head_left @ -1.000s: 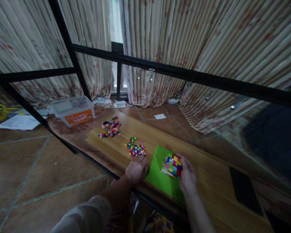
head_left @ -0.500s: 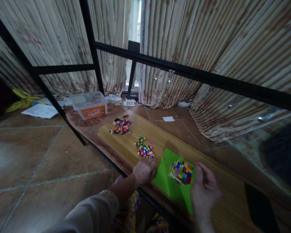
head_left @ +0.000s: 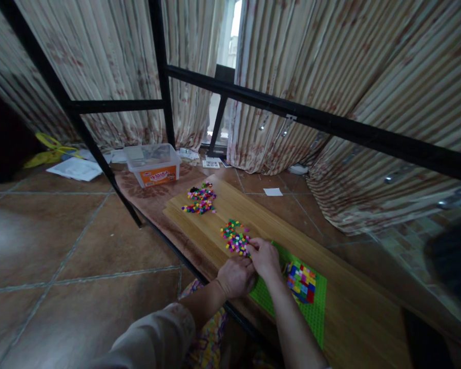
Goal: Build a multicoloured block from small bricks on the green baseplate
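Note:
My left hand rests at the left edge of the green baseplate, its fingers curled closed; whatever they hold, if anything, is hidden. Over it reaches my right hand, fingertips pinched together at the near right edge of a pile of small toy bricks. Too little shows to tell what is in that pinch. On the baseplate stands a square block of stacked bricks with a multicoloured top, beside my right forearm. Both hands are close together, the right one just above the left.
Further up the wooden board lies another pile of coloured bricks. A clear plastic box with an orange label stands on the brown cloth. Black metal bars cross behind the board, with curtains beyond.
My right hand has moved left from beside the brick block to the edge of the nearer pile. My left hand stays by the baseplate. The whole view has shifted slightly.

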Available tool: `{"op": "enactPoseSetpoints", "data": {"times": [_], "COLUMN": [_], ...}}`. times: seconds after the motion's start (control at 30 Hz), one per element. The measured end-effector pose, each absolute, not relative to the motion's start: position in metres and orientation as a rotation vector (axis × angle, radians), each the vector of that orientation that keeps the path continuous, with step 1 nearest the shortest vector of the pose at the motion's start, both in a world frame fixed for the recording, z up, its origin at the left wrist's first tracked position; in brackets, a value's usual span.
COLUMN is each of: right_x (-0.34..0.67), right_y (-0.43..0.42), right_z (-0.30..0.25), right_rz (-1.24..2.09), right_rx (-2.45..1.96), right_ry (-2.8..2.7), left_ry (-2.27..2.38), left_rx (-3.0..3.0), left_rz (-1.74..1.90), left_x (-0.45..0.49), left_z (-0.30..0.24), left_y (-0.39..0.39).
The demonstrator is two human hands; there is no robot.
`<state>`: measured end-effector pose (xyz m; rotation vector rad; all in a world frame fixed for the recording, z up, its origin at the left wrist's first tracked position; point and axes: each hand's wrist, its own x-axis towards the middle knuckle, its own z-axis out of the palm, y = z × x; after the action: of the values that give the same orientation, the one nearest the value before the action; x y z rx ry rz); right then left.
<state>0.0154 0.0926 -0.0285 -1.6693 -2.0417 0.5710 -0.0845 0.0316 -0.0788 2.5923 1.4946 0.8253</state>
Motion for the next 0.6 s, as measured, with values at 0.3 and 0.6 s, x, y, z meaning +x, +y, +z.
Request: {"op": "enactPoseSetpoints", "data": {"times": [0.3, 0.6], "right_x": [0.027, 0.075], "right_y": [0.088, 0.014], "right_z": [-0.024, -0.003], "right_rz": [0.709, 0.891], "right_rx": [-1.540, -1.433], "right_ry": [-1.917, -1.348], "left_ry": [1.500, 1.502], "left_rx": [2.566, 2.606], "left_rz": [0.742, 0.801], "left_x": [-0.086, -0.088], "left_z": [-0.075, -0.072], "left_y": [0.031, 0.031]}}
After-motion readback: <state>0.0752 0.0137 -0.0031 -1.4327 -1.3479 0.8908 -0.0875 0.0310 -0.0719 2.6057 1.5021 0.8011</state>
